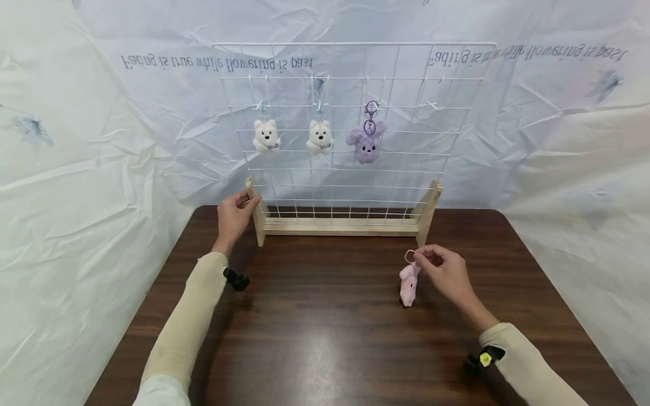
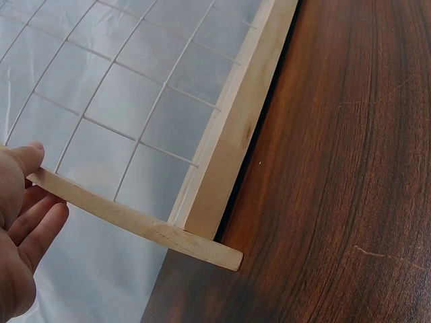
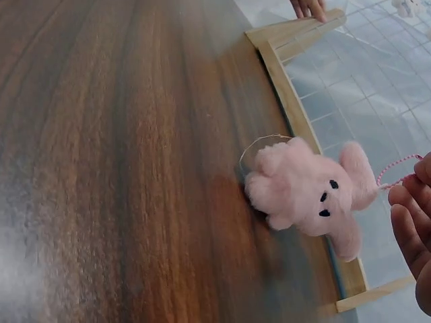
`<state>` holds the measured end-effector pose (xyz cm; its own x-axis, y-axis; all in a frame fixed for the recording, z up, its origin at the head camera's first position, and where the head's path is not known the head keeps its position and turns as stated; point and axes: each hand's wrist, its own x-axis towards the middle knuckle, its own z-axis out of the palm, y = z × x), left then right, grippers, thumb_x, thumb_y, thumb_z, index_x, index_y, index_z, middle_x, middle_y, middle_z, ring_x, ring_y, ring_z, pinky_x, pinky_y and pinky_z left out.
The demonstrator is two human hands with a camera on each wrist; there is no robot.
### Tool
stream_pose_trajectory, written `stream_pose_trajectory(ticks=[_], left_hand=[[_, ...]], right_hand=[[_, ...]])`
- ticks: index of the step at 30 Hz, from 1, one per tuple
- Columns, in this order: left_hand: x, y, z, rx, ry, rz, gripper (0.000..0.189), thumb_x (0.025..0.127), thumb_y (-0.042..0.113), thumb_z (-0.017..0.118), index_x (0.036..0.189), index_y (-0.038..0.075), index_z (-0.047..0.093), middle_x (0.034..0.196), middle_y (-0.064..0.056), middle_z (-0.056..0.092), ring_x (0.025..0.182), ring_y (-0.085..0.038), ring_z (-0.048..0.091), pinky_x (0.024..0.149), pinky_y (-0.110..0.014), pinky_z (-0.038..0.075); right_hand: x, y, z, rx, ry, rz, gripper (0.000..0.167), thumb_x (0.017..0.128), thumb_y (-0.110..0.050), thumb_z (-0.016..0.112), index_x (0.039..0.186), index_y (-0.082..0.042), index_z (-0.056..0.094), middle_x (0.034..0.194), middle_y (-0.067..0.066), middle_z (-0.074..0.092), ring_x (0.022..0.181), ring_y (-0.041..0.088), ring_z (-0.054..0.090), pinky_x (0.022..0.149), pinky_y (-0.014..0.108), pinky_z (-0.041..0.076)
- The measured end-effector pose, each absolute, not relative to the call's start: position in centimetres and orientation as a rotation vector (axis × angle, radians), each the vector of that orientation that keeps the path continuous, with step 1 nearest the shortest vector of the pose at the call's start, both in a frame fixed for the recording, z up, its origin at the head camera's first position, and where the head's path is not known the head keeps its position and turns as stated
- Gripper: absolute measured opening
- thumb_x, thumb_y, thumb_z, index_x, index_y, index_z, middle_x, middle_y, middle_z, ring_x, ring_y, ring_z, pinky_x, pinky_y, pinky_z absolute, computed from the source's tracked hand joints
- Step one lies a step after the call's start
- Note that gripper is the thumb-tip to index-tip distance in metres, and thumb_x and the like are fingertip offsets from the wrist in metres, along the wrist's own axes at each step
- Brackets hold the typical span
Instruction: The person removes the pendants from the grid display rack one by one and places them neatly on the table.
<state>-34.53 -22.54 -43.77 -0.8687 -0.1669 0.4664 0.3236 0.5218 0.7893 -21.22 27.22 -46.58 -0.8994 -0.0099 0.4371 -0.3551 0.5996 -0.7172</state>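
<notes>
The pink plush [image 3: 306, 192] is held by its cord [image 3: 399, 159] in the right hand [image 3: 415, 225] over the bench [image 3: 135, 168], before the grid [image 3: 367, 97], whose stand [image 3: 289, 94] is touched at its far end by the left hand [image 3: 310, 9].

A dark brown, wood-grained table [image 1: 304, 282] with a glossy top and rounded far corners carries a pale, unpainted wooden stand [image 1: 340, 230] near its far edge. The stand's two side pieces, joined by a long crossbar, hold a white wire grid [image 1: 345, 170] upright. A thin, pale, curved mark [image 2: 384, 256] shows on the tabletop.
</notes>
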Motion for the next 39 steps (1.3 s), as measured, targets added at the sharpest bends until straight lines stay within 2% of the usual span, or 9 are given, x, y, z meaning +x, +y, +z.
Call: stream_pose_trajectory(ticks=[2,7,10,25,32,39], left_hand=[[-34.4,-22.6,-43.6,-0.125,-2.267,-1.326,0.041,0.097,0.029,0.073,0.126,0.000,0.071,0.118,-0.021,0.073,0.108,-0.033,0.072,0.088,-0.050,0.059],[-34.5,-22.6,-43.6,-0.127,-2.265,-1.340,0.040,0.097,0.027,0.074,0.126,0.000,0.071,0.117,-0.021,0.073,0.108,-0.032,0.072,0.088,-0.050,0.060],[-34.7,-22.5,-43.8,-0.125,-2.262,-1.347,0.039,0.096,0.027,0.074,0.125,0.001,0.072,0.116,-0.020,0.074,0.107,-0.031,0.073,0.088,-0.048,0.060],[-35.0,-22.3,-43.7,-0.168,-2.220,-1.375,0.037,0.096,0.022,0.075,0.125,-0.001,0.071,0.115,-0.021,0.074,0.107,-0.031,0.073,0.089,-0.047,0.060],[-34.5,-21.8,-44.2,-0.172,-2.253,-1.369,0.038,0.096,0.022,0.075,0.127,0.000,0.070,0.118,-0.020,0.073,0.106,-0.031,0.073,0.089,-0.047,0.060],[-34.4,-22.6,-43.8,-0.166,-2.226,-1.369,0.038,0.096,0.026,0.075,0.126,0.002,0.071,0.117,-0.019,0.074,0.107,-0.031,0.073,0.089,-0.046,0.060]], right_hand=[[-21.7,27.1,-46.9,0.303,-2.454,1.221,0.011,0.097,-0.021,0.074,0.099,-0.011,0.075,0.080,0.002,0.074,0.068,0.027,0.070,0.057,0.017,0.053],[-22.7,26.6,-47.7,0.314,-2.481,1.215,0.009,0.098,-0.022,0.073,0.098,-0.013,0.075,0.082,0.001,0.075,0.072,0.009,0.068,0.063,0.015,0.053],[-23.2,26.5,-48.1,0.306,-2.486,1.205,0.010,0.097,-0.022,0.073,0.097,-0.013,0.075,0.082,0.000,0.075,0.072,0.003,0.066,0.063,0.014,0.052],[-25.4,26.8,-50.0,0.270,-2.548,1.119,0.013,0.098,-0.024,0.072,0.099,-0.011,0.076,0.084,0.002,0.075,0.072,0.003,0.063,0.062,0.015,0.049],[-25.2,26.8,-51.0,0.303,-2.570,1.124,0.012,0.098,-0.024,0.073,0.100,-0.013,0.076,0.085,-0.001,0.075,0.073,0.002,0.064,0.063,0.015,0.050],[-26.6,26.0,-50.9,0.346,-2.558,1.122,0.011,0.097,-0.025,0.073,0.099,-0.015,0.077,0.085,-0.002,0.075,0.073,0.003,0.064,0.064,0.018,0.050]])
